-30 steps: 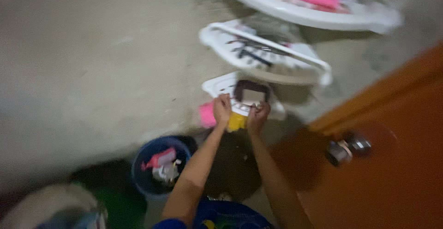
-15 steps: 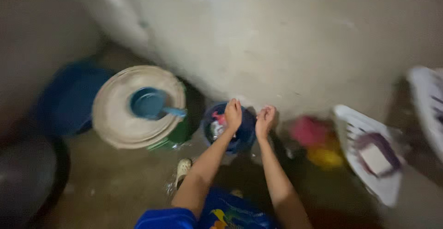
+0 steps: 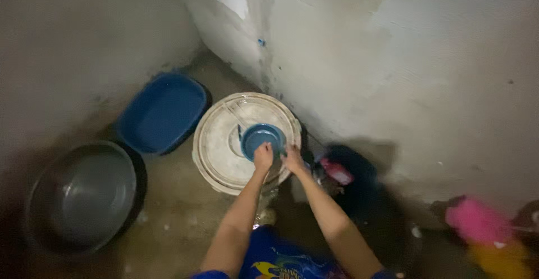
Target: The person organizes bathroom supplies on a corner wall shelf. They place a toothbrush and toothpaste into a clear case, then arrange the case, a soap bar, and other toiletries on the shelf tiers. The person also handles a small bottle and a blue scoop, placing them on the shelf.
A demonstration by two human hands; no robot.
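Grey basin [image 3: 78,197] at lower left, blue tub [image 3: 163,112] above it; the round white lid [image 3: 222,150] sits mid-frame with the blue dipper [image 3: 259,138] on it. Left hand [image 3: 263,156] touches the dipper's near rim, right hand [image 3: 293,159] beside it; grips cannot be told

Dim room, rough plaster walls [image 3: 393,60].

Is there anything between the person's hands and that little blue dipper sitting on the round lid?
Nothing visible. The left hand already rests on the blue dipper atop the round lid; the right hand is beside it at the lid's edge.
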